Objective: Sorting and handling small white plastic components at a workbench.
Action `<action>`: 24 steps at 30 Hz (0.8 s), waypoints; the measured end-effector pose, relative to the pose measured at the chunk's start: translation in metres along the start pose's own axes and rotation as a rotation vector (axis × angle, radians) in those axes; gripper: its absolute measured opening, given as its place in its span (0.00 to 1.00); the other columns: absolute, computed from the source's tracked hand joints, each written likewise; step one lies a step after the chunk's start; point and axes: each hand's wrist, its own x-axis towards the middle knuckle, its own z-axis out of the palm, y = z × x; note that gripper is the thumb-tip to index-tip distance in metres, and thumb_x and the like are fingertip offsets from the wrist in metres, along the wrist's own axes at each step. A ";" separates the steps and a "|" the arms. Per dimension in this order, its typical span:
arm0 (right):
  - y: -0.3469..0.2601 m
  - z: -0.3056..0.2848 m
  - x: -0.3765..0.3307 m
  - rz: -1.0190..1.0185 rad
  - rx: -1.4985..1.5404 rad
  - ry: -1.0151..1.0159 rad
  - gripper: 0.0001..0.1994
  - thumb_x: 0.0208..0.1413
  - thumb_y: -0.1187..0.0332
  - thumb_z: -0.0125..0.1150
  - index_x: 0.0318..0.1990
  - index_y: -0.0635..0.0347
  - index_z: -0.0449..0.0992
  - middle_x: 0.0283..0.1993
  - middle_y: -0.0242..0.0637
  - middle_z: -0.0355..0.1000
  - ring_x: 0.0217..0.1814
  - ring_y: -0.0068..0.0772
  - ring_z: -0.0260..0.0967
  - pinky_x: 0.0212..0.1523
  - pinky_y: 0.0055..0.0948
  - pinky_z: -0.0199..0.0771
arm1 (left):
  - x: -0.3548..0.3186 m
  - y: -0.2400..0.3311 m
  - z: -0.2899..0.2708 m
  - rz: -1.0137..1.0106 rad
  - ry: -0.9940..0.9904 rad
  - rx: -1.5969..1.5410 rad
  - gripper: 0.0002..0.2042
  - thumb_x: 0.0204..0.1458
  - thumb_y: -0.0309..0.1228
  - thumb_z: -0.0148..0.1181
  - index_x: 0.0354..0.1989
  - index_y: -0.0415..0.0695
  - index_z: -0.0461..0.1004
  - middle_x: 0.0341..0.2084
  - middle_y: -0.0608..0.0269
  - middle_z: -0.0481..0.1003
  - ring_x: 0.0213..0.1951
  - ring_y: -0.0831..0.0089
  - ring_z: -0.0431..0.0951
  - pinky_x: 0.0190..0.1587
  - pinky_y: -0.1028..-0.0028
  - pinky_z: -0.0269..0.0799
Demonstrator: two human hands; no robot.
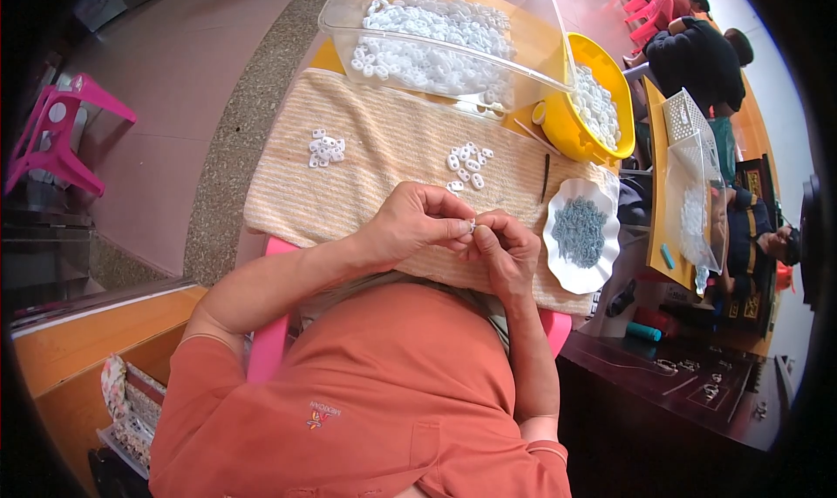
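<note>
My left hand [422, 223] and my right hand [507, 247] meet over the near edge of a striped towel, both with fingers pinched together. Between their fingertips shows a small whitish piece [472, 225], mostly covered by the fingers. Just beyond them lies a loose group of white oval plastic pieces with two holes [471, 162]. A tighter cluster of squarish white pieces [326, 149] sits farther left on the towel [288, 193]. Beside my right hand stands a white wavy-edged dish [586, 282] filled with small grey-blue parts [580, 232].
Along the far side are a clear plastic bin [336, 29] of white pieces and a yellow basket [621, 88] of similar ones. A thin dark stick [546, 178] lies near the dish. A pink stool [61, 136] stands at left. Other people sit at tables on the right.
</note>
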 end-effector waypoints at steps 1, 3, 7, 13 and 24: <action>0.000 0.000 0.000 -0.001 0.001 -0.002 0.06 0.61 0.75 0.54 0.39 0.70 0.73 0.31 0.36 0.74 0.27 0.21 0.71 0.29 0.18 0.73 | 0.000 -0.002 0.000 0.011 0.002 0.011 0.09 0.52 0.22 0.60 0.41 0.33 0.74 0.31 0.58 0.78 0.33 0.75 0.79 0.39 0.77 0.77; 0.001 0.000 -0.001 -0.010 -0.005 0.005 0.05 0.60 0.75 0.55 0.38 0.70 0.74 0.31 0.36 0.74 0.28 0.21 0.71 0.29 0.17 0.73 | 0.000 -0.003 0.000 0.023 0.004 0.023 0.09 0.52 0.22 0.61 0.41 0.34 0.74 0.31 0.58 0.78 0.33 0.75 0.79 0.39 0.76 0.77; 0.005 -0.002 0.000 -0.046 -0.038 0.018 0.05 0.59 0.75 0.55 0.37 0.70 0.75 0.31 0.36 0.74 0.28 0.21 0.71 0.30 0.17 0.73 | 0.000 -0.001 0.002 0.032 0.002 0.015 0.09 0.52 0.23 0.61 0.41 0.34 0.74 0.31 0.58 0.78 0.34 0.75 0.79 0.39 0.76 0.78; 0.004 -0.002 0.001 -0.052 -0.047 0.016 0.06 0.60 0.76 0.54 0.39 0.70 0.75 0.31 0.36 0.74 0.28 0.22 0.72 0.31 0.19 0.73 | 0.001 0.001 0.002 0.034 0.003 0.010 0.09 0.53 0.23 0.60 0.41 0.33 0.74 0.32 0.57 0.77 0.34 0.75 0.79 0.39 0.76 0.78; -0.002 0.003 0.000 -0.005 0.082 0.033 0.06 0.60 0.77 0.53 0.40 0.70 0.74 0.32 0.37 0.74 0.28 0.22 0.71 0.31 0.19 0.73 | 0.003 -0.002 -0.002 0.009 -0.003 -0.042 0.09 0.53 0.23 0.60 0.42 0.33 0.74 0.33 0.57 0.77 0.35 0.74 0.79 0.40 0.76 0.79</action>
